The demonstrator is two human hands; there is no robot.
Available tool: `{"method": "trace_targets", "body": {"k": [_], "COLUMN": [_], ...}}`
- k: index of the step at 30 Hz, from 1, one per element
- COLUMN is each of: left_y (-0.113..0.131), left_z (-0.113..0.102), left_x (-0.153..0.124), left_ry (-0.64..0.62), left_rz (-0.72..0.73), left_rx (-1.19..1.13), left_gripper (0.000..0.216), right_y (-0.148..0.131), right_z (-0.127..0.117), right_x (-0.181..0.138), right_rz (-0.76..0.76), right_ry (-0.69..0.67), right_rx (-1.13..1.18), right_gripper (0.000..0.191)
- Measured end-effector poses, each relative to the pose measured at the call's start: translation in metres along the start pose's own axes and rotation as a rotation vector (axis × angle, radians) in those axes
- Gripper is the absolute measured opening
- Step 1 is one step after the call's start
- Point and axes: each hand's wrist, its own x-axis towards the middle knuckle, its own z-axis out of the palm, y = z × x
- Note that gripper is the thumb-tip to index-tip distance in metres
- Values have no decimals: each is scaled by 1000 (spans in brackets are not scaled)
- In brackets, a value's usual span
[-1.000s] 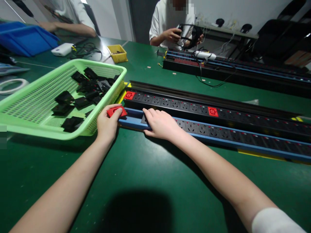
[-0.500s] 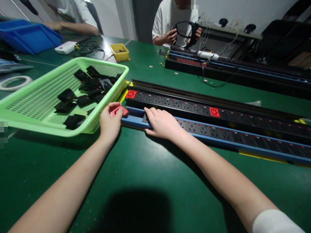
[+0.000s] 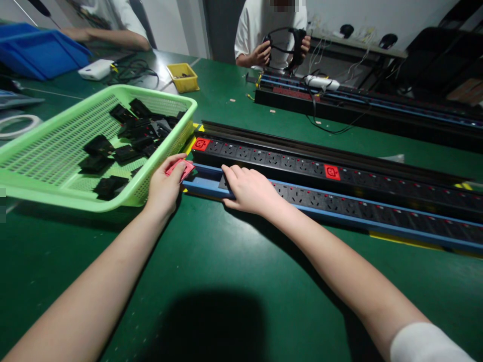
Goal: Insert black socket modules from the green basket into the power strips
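My left hand (image 3: 164,188) pinches a red socket module (image 3: 182,170) between thumb and fingers, at the left end of a blue channel (image 3: 206,188). Black socket modules (image 3: 317,199) sit in a row along that channel; its left stretch is bare. Over the left end of the row, my right hand (image 3: 249,190) is closed, fingers curled on a black socket module (image 3: 223,182) that it mostly hides. Just behind runs a finished-looking black socket strip (image 3: 281,160), with a red socket (image 3: 201,144) at its left end and another red socket (image 3: 332,172) further along.
A green basket (image 3: 45,196) of loose black modules (image 3: 98,146) stands left of my left hand. Beyond are a yellow bin (image 3: 182,78), a blue bin (image 3: 45,55), tape (image 3: 18,126) and more strips (image 3: 354,113). A person (image 3: 249,30) opposite holds a black headband-like object (image 3: 283,48).
My left hand has shifted slightly left with the red socket module, away from the channel's bare stretch. My right hand stays on the row. The view has shifted a little.
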Motion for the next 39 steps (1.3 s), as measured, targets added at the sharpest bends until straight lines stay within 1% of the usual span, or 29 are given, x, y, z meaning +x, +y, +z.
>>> {"method": "trace_targets", "body": {"k": [4, 8, 13, 16, 23, 28, 33, 39], "left_y": [3, 6, 0, -3, 5, 1, -2, -2], "left_z": [2, 5, 2, 0, -2, -4, -7, -7], "left_x": [-1, -5, -4, -3, -11, -9, -4, -3], "left_ry": [2, -6, 16, 23, 26, -17, -28, -19], "left_rz": [-3, 7, 90, 107, 146, 163, 142, 125], "left_rx": [21, 40, 184, 238, 350, 383, 378, 301], "left_gripper": [36, 37, 35, 35, 36, 43, 41, 39], "right_y": [0, -1, -1, -1, -1, -1, 0, 0], "right_z": [0, -1, 0, 0, 0, -1, 0, 1], "right_x": [0, 1, 1, 1, 0, 0, 0, 0], "right_rz": [3, -1, 0, -1, 0, 1, -3, -11], "right_ry": [-8, -5, -6, -11, -1, -10, 0, 8], "right_rx": [0, -6, -14, -10, -13, -7, -12, -9], "right_gripper": [77, 77, 78, 78, 77, 77, 77, 77]}}
